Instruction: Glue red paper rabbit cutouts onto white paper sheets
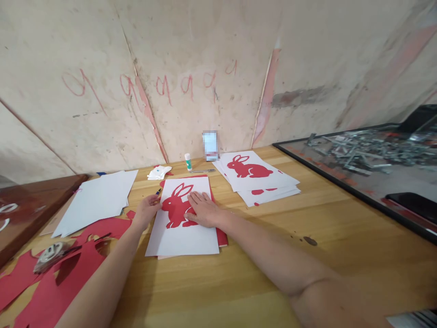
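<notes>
A red paper rabbit cutout (175, 207) lies on a white sheet of paper (184, 241) on the wooden table. My right hand (205, 209) lies flat over the rabbit's back, fingers spread and pressing down. At the sheet's left edge, close to the rabbit's nose, rests my left hand (149, 208), its fingers stretched toward the paper. The dark tip of a pen (159, 192) shows just beyond those fingers. Under the sheet, red paper (221, 237) sticks out on the right side.
Another red rabbit (251, 169) lies on white sheets at the back right. A glue stick (188, 162) and a phone (210, 146) stand near the wall. White paper (99, 196), red scraps (68, 287) and a tape measure (53, 256) lie left. Metal pieces (362, 148) cover a dark-edged surface right.
</notes>
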